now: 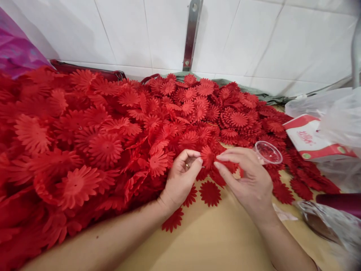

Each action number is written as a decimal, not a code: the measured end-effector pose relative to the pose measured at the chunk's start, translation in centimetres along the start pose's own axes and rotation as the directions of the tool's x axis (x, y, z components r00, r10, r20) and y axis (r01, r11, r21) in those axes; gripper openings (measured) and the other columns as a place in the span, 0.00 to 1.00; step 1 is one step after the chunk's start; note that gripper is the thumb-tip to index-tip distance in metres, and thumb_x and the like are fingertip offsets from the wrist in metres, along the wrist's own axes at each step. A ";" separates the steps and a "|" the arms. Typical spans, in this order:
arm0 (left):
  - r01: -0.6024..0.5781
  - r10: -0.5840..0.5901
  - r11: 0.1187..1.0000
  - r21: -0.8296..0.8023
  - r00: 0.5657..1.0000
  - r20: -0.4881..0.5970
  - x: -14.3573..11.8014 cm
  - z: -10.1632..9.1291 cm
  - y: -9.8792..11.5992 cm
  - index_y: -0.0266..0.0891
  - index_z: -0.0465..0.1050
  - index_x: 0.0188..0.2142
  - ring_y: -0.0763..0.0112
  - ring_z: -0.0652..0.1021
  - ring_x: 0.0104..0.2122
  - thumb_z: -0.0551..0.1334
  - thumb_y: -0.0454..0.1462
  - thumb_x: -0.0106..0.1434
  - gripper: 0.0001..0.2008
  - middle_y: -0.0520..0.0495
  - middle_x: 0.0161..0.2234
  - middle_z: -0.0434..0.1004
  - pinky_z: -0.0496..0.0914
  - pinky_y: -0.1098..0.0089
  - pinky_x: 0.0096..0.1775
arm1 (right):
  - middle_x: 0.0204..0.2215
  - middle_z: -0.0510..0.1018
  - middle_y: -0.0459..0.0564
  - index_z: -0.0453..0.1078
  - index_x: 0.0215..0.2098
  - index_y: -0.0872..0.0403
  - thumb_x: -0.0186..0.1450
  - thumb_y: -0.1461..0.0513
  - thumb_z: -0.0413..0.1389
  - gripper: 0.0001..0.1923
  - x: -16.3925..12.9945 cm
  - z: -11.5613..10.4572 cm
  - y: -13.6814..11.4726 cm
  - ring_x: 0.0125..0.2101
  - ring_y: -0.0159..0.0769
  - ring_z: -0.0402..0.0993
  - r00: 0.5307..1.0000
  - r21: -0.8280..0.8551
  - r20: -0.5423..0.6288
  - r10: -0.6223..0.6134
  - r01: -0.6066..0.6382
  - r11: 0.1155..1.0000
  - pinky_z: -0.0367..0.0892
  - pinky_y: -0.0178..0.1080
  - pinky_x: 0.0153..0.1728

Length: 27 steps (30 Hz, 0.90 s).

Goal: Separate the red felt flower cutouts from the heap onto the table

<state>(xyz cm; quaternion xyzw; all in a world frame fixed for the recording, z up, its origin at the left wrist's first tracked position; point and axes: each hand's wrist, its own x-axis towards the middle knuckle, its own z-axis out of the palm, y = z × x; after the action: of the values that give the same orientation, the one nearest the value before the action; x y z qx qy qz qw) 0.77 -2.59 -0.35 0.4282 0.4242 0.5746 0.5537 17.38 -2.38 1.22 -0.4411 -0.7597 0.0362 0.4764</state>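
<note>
Head view: pinching one red flower between both hands, just in front of the big pile.

Left hand and right hand closed on flower by fingertips. Best held softly, peeled off one at a time. Round, no long side; face turned toward 12 o'clock. Cup at 3 o'clock.

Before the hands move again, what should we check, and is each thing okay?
1. Left hand and right hand both pinch the red flower piece: ok.
2. Whether it is one piece or several stacked: cannot tell.
3. Pile of red flowers within reach: ok.
4. Clear cup upright: not ok, it lies tipped.
5. Bare table under the hands: ok.
</note>
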 end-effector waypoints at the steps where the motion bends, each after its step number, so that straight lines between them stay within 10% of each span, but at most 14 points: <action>1: -0.014 0.014 1.000 0.017 1.000 0.018 0.0 0.0 0.1 0.38 0.71 0.35 0.76 0.69 0.31 0.64 0.37 0.62 0.04 0.54 0.31 0.71 0.67 0.75 0.37 | 0.39 0.80 0.49 0.76 0.42 0.49 0.65 0.65 0.63 0.07 0.0 0.1 -0.2 0.43 0.39 0.76 0.999 -0.011 0.028 -0.034 0.035 0.999 0.69 0.46 0.50; 13: -0.060 0.049 0.995 0.076 0.988 0.147 -0.2 0.0 -0.2 0.37 0.73 0.37 0.75 0.72 0.32 0.64 0.37 0.64 0.05 0.51 0.33 0.74 0.69 0.74 0.37 | 0.35 0.83 0.49 0.74 0.40 0.52 0.67 0.67 0.62 0.05 0.1 -0.2 -0.1 0.39 0.37 0.78 0.990 -0.063 0.081 -0.117 0.123 0.990 0.69 0.42 0.46; 27: -0.052 0.041 0.993 0.104 0.994 0.106 -0.1 0.0 0.2 0.38 0.73 0.35 0.74 0.70 0.30 0.63 0.38 0.65 0.05 0.52 0.30 0.72 0.68 0.73 0.35 | 0.35 0.81 0.46 0.75 0.35 0.51 0.69 0.64 0.59 0.04 -0.3 0.1 0.4 0.37 0.33 0.78 0.977 0.154 0.088 0.196 -0.208 0.966 0.72 0.37 0.43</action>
<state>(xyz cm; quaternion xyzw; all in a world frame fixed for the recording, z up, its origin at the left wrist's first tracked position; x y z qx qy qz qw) 0.74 -2.68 -0.11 0.4962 0.4149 0.5408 0.5377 17.58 -2.29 0.76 -0.4746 -0.7220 0.1622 0.4766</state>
